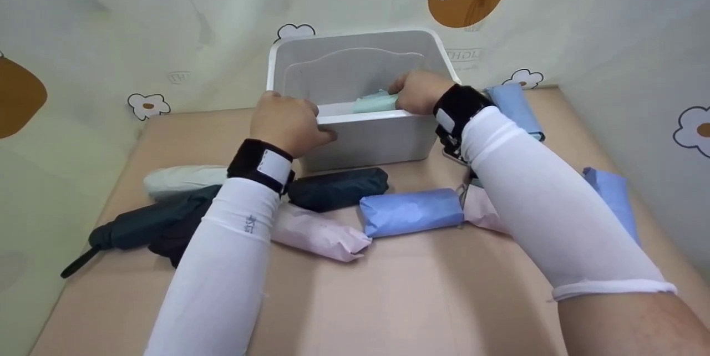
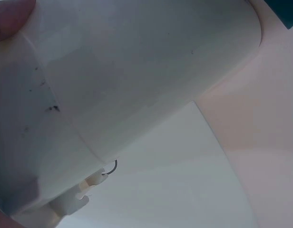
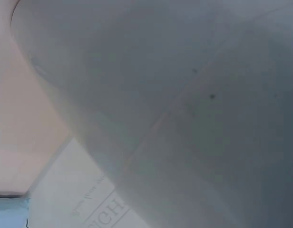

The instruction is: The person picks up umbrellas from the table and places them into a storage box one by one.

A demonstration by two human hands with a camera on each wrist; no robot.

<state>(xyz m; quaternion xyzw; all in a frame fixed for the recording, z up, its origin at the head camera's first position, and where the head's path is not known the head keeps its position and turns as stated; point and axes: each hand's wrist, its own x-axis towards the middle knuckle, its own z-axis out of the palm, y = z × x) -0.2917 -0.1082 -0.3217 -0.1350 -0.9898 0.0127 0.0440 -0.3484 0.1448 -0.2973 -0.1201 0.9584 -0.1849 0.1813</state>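
Note:
A light grey plastic bin with a white rim stands toward the back of the table. My left hand grips its front left corner, thumb outside against the front wall. Inside the bin, my right hand holds the right end of a mint-green folded umbrella; its fingertips are partly hidden. The left wrist view shows the bin's outer wall with a fingertip against it. In the right wrist view the bin's wall fills most of the picture, and the right hand is out of sight.
Folded umbrellas lie before the bin: white, dark green, black-green, pink and blue. Others lie at the right, a light blue one and a periwinkle one. A patterned curtain hangs behind.

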